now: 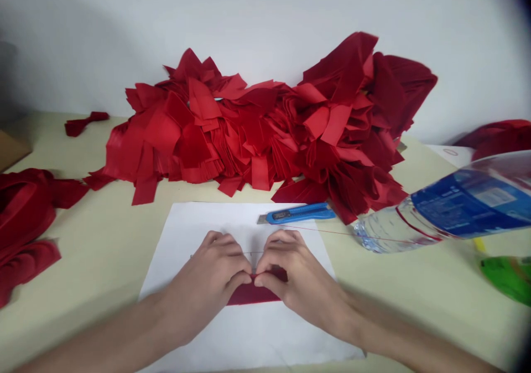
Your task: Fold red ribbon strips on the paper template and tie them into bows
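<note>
A dark red fabric strip lies across the white paper sheet. My left hand pinches its upper edge near the middle, thumb against fingertips. Close beside it, my right hand pinches the same edge, and the two thumbs almost meet. A thin red thread runs from the right hand's fingers to a water bottle with a blue label, and red thread circles the bottle. Just beyond my hands lies a blue utility knife, its blade end pointing left.
A big heap of red fabric pieces stretches along the wall. More red fabric lies at the left, a small red piece behind it. A green object sits at the right edge, a cardboard box at the far left.
</note>
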Tool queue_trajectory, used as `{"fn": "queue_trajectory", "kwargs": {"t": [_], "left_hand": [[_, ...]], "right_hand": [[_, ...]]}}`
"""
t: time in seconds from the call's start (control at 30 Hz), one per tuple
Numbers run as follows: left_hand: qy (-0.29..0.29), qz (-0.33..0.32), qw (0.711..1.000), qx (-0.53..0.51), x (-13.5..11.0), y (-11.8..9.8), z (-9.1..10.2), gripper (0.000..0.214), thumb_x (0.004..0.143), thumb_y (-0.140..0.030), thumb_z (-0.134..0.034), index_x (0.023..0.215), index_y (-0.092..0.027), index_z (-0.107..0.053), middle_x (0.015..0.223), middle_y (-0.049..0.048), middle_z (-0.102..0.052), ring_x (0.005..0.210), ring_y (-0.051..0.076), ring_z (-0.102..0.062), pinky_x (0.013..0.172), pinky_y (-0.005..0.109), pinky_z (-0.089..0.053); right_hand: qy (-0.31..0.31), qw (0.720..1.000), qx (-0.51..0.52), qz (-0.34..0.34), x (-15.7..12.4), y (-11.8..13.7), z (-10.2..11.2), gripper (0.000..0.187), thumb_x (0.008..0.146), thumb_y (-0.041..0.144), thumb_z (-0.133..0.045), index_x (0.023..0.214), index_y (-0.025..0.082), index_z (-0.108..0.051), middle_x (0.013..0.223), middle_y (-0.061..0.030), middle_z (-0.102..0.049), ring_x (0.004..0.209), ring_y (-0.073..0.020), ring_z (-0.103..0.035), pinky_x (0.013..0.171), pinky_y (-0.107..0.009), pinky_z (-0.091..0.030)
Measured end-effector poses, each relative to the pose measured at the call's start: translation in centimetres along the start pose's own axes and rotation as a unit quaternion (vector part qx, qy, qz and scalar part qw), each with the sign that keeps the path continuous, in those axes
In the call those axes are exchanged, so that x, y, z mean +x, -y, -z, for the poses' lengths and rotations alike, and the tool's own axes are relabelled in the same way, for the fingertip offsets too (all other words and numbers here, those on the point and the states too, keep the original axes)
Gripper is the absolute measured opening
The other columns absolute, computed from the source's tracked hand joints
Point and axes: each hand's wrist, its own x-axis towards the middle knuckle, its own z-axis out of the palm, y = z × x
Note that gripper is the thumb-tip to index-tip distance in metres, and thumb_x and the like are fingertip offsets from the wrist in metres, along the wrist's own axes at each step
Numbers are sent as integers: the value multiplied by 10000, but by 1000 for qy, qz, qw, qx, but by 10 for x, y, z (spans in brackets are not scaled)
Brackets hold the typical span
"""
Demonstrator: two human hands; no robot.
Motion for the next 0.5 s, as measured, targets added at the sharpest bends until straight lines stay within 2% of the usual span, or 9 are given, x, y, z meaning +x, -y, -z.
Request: {"fn": "queue_trajectory", "kwargs": {"t": [0.13, 0.23, 0.37, 0.43, 0.5], "left_hand": [[10, -12, 998, 54, -1, -6, 1, 306, 928, -108, -393, 717, -167, -607, 743, 5, -629, 787, 168, -520, 776, 367, -353], [6, -6, 998, 59, -1, -9, 2, 305, 924, -92, -386, 738, -160, -618, 739, 15, -627, 782, 175, -522, 758, 367, -361], [8, -4, 998, 59, 2, -6, 6, 299, 925, -99, -398, 727, -158, -615, 731, 13, -628, 785, 173, -535, 759, 363, -379], [-5, -12, 997, 78, 2, -4, 10, 304, 929, -107, -397, 719, -159, -610, 725, 9, -626, 769, 168, -539, 753, 358, -390], [-57, -48, 986, 151, 0, -5, 14, 285, 921, -90, -398, 752, -149, -620, 758, 29, -637, 785, 182, -544, 758, 371, -395]], "right_hand": [[44, 999, -5, 2, 2, 0, 9, 51, 756, 171, -701, 748, 197, -658, 703, 38, -639, 862, -152, -519, 875, -327, -343], [81, 997, -14, 1, 1, -2, 23, 128, 725, 209, -729, 840, 214, -671, 781, 23, -645, 890, -171, -525, 842, -322, -377], [119, 992, -40, -14, -4, -12, 44, 174, 665, 205, -760, 814, 241, -678, 824, 18, -624, 879, -179, -535, 756, -286, -412], [111, 991, -69, -5, -6, -17, 51, 119, 689, 180, -739, 761, 223, -655, 777, 22, -610, 830, -168, -540, 732, -279, -410], [40, 990, -132, 25, -10, -19, 54, 59, 765, 156, -668, 744, 190, -625, 743, 7, -597, 793, -169, -536, 740, -302, -404]]}}
